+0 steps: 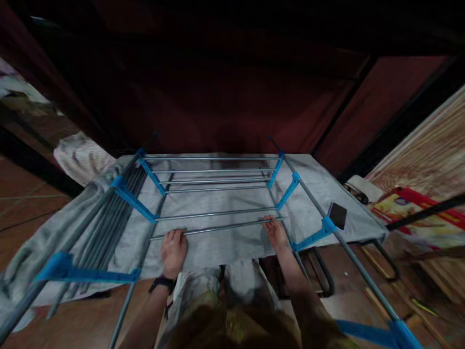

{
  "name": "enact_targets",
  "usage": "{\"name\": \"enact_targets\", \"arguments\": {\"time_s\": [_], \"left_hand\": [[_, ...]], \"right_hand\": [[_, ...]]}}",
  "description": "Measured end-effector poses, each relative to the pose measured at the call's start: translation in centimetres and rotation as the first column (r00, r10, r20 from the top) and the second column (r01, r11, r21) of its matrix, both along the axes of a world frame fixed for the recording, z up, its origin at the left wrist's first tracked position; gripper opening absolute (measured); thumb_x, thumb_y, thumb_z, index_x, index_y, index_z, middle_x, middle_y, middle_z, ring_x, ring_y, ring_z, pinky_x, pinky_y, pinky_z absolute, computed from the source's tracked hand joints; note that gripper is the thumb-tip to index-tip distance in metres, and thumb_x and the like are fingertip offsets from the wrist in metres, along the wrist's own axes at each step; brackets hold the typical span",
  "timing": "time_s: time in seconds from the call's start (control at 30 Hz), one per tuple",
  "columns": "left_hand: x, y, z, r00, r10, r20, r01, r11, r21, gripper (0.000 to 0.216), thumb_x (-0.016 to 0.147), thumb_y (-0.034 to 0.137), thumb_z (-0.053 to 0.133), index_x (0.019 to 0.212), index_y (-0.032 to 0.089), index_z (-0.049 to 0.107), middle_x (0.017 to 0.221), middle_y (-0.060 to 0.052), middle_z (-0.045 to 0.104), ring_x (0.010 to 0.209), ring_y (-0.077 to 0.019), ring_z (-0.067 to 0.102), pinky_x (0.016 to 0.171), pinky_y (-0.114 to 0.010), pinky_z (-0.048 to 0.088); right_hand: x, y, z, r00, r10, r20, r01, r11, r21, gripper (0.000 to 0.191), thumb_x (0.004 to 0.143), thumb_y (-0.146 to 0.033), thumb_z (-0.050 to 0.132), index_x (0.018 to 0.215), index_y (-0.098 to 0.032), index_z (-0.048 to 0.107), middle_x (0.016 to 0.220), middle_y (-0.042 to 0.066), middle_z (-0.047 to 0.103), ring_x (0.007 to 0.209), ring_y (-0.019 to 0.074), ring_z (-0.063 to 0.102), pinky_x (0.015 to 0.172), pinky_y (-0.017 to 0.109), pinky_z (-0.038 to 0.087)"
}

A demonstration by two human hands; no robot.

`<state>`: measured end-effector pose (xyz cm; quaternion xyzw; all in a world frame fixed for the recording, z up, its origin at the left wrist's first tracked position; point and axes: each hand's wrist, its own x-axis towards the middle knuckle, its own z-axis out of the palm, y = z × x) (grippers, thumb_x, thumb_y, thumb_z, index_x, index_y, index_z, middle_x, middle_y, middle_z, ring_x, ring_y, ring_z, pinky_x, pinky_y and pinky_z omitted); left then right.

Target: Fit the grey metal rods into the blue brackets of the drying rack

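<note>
A folding clothes-drying rack (214, 213) with grey metal rods and blue plastic joints stands over a grey cloth-covered surface (327, 194). My left hand (173, 249) curls round the nearest rod at its left end. My right hand (276, 231) grips the same rod near its right end, fingers wrapped over it. A dark band sits on my left wrist. The rack's left wing (109, 208) hangs folded down, and its right wing rod (327, 223) slants toward the lower right.
A small dark rectangular object (337, 214) lies on the cloth at the right. A crumpled pale cloth (82, 155) sits at the back left. A red-edged printed mat (410, 213) and a patterned panel lie at the right. Brown floor shows below.
</note>
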<state>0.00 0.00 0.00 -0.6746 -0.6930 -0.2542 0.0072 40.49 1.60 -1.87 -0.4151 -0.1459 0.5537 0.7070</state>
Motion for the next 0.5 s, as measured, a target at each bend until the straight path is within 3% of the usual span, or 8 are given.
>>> {"name": "enact_targets", "arguments": {"time_s": [0.5], "left_hand": [[-0.5,-1.1,1.0,0.930,0.257,0.261,-0.302,0.942,0.148,0.027,0.084,0.028,0.060,0.107,0.015,0.064,0.140,-0.020,0.040,0.136,-0.0383,0.035,0.113,-0.056,0.030]], "right_hand": [[-0.5,-0.2,0.9,1.000,-0.024,-0.003,0.024,1.000,-0.017,0.017,0.076,-0.029,0.081,0.082,-0.025,0.066,0.087,-0.001,0.075,0.086,0.0154,0.072,0.087,0.033,0.060]]}}
